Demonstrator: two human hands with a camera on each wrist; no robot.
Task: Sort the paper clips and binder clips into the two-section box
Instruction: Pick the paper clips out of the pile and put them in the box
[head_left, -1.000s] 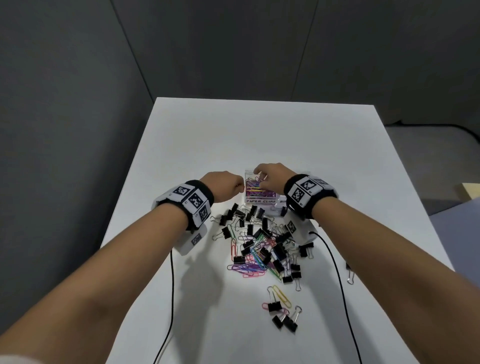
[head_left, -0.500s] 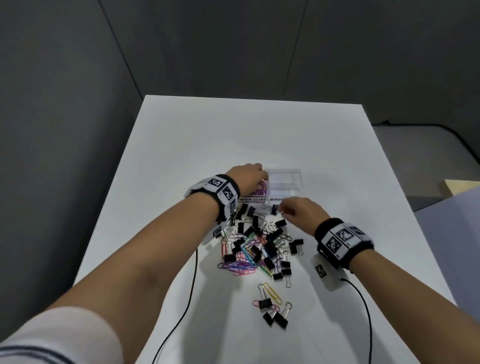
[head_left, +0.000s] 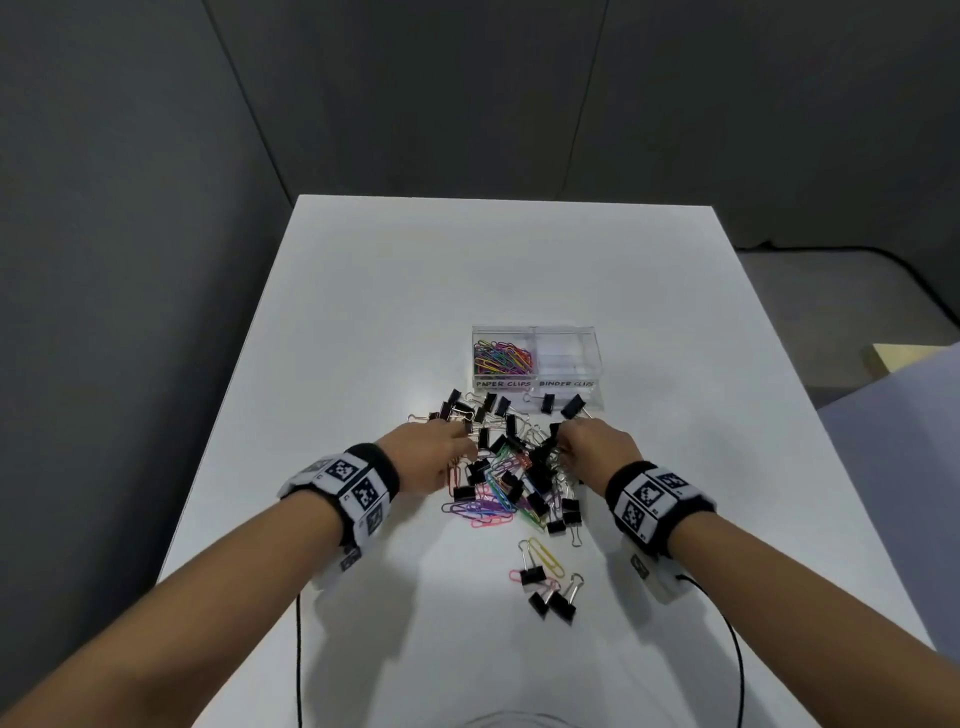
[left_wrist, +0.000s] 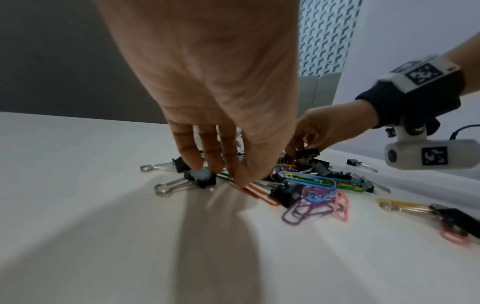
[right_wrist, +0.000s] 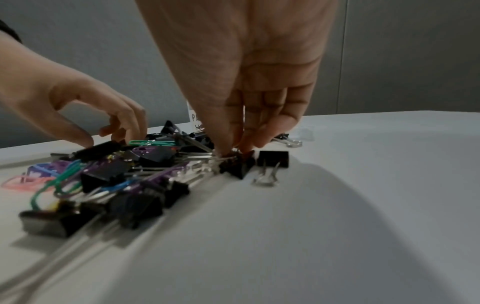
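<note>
Progress: the two-section box (head_left: 535, 328) stands at the far side of the pile; its left section holds coloured paper clips (head_left: 501, 357), its right section looks bare.
Left to do: most binder clips (head_left: 540, 470) and many paper clips lie mixed on the table (head_left: 363, 291) — the larger share, I judge.
Left hand (head_left: 427, 457): fingertips (left_wrist: 197, 164) down on the pile's left edge; whether they grip a clip, I cannot tell.
Right hand (head_left: 597, 451): fingertips (right_wrist: 228, 144) bunched, pinching one black binder clip (right_wrist: 237, 165) at the pile's right edge.
</note>
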